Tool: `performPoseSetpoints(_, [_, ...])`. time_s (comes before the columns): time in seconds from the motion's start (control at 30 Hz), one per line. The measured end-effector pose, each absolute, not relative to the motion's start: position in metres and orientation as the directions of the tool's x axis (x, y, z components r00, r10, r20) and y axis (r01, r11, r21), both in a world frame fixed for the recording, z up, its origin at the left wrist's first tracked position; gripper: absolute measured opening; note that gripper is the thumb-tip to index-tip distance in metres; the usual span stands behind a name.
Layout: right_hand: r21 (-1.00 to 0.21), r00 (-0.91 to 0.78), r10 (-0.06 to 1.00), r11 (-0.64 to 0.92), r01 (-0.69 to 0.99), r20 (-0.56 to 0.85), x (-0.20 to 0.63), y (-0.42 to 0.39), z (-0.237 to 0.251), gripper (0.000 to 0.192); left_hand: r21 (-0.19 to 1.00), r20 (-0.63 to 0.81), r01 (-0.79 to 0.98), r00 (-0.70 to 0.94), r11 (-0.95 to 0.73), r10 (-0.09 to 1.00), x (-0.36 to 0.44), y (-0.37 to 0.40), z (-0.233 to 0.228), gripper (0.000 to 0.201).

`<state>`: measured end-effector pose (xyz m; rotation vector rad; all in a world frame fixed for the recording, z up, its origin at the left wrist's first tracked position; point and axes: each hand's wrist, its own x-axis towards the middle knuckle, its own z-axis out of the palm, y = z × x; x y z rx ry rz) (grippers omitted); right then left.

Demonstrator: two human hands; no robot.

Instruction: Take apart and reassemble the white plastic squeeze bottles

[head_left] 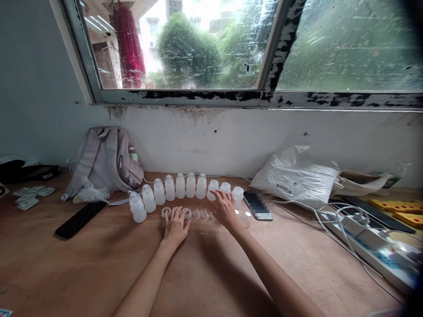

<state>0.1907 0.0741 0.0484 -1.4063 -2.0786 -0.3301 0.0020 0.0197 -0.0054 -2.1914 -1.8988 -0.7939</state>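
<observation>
A curved row of several frosted white baby bottles stands on the table. Those on the left and middle, such as this topped bottle (159,192), have domed tops; three at the right end, including the open-necked bottle (238,197), have none. My left hand (176,226) lies palm down with fingers spread, touching or just over white rings (187,213) in front of the row. Small clear teat-like pieces (196,214) lie right of it. My right hand (224,209) has its fingers apart before the open bottles, nearest the leftmost open bottle (214,184); whether it touches is unclear.
Right of the bottles are a phone (257,205), a silvery plastic bag (297,176) and a power strip (373,246) with trailing white cables. On the left sit a grey backpack (105,158), a long black object (81,219) and small clear packets (28,201). A wall with a window stands behind.
</observation>
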Motion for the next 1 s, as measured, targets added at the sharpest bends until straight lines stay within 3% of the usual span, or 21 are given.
performPoseSetpoints(0.27, [-0.008, -0.257, 0.734, 0.337, 0.941, 0.628, 0.158, 0.127, 0.083, 0.041, 0.192, 0.381, 0.976, 0.025, -0.106, 0.924, 0.0, 0.021, -0.014, 0.047])
performPoseSetpoints(0.47, [-0.036, -0.299, 0.743, 0.399, 0.916, 0.599, 0.156, 0.139, 0.072, 0.035, 0.226, 0.328, 0.972, -0.014, -0.064, 0.945, -0.001, 0.02, -0.013, 0.048])
performPoseSetpoints(0.7, [-0.156, -0.328, 0.664, 0.56, 0.814, 0.672, 0.168, 0.105, 0.074, 0.027, 0.227, 0.35, 0.971, -0.005, -0.079, 0.937, -0.001, 0.019, -0.012, 0.047])
performPoseSetpoints(0.87, [-0.329, -0.16, 0.59, 0.632, 0.702, 0.792, 0.182, 0.067, 0.082, 0.032, 0.223, 0.348, 0.972, -0.01, -0.072, 0.937, -0.002, 0.02, -0.013, 0.048])
performPoseSetpoints(1.0, [-0.451, -0.09, 0.634, 0.636, 0.626, 0.768, 0.193, 0.043, 0.081, 0.032, 0.23, 0.349, 0.97, -0.008, -0.077, 0.937, -0.004, 0.021, -0.014, 0.047])
